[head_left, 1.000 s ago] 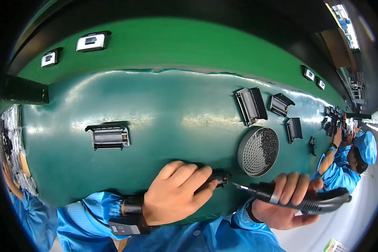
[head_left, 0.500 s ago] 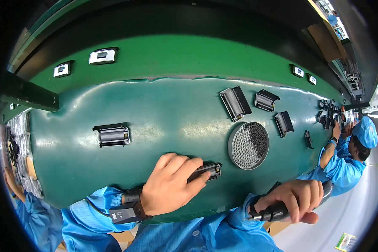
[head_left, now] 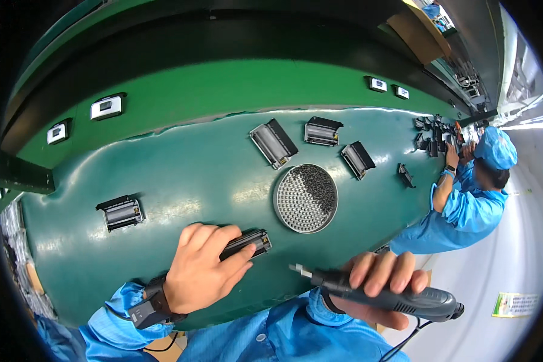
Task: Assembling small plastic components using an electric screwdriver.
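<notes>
In the head view, the power screwdriver (head_left: 433, 303) has just been swung round in the right hand (head_left: 380, 277). A moment ago its tip was low by the right cuff; now it is pointed left and a bit away from the body. The tool seems better lined up with the black part (head_left: 253, 242), though the two are kept apart. The right grip is wrapped around the tool. The part is found at the near side of the worktop (head_left: 190, 175), with the left grip clamped on it. Its long axis is slanted: one end is covered by the left hand (head_left: 202, 265), and the other is pointed right and slightly away, toward the round dish (head_left: 291, 206).
</notes>
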`<state>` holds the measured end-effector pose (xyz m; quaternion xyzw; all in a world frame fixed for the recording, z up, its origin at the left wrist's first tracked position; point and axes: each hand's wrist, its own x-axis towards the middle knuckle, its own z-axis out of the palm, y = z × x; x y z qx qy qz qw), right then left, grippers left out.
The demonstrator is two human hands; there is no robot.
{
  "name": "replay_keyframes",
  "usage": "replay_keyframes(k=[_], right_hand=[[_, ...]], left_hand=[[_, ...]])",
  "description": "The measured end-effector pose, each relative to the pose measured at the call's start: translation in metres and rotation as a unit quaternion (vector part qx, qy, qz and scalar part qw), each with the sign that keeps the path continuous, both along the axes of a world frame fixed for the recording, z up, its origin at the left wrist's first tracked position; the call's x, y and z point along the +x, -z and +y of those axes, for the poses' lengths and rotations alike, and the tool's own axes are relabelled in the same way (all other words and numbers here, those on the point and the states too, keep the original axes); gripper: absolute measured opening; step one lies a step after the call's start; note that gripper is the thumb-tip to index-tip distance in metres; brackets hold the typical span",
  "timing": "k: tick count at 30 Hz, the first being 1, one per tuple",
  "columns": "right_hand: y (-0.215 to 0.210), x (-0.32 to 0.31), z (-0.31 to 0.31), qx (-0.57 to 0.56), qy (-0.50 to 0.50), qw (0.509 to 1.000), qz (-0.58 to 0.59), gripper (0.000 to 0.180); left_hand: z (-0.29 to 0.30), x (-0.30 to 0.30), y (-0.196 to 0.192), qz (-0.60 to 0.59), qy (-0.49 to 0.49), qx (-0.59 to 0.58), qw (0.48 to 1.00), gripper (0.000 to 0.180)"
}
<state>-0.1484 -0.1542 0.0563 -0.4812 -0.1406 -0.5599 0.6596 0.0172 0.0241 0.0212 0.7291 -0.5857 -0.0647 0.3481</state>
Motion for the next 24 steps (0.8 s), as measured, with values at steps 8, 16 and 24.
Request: replay_keyframes(k=[8,16,24], right_hand=[[-0.011,0.012,-0.003,0.108,-0.120,0.986,-0.034,0.040],[-0.014,0.033,-0.005,0.022,-0.094,0.995,0.020,0.034],[0.011,0.042,0.006,-0.045,-0.027,0.992,0.114,0.027]], left_hand=[[0.002,-0.003,-0.001,-0.005,-0.006,0.005,1.000,0.037],[0.002,-0.007,0.006,-0.029,-0.026,-0.022,0.999,0.030],[0.002,-0.008,0.004,-0.041,-0.052,-0.020,0.998,0.014]])
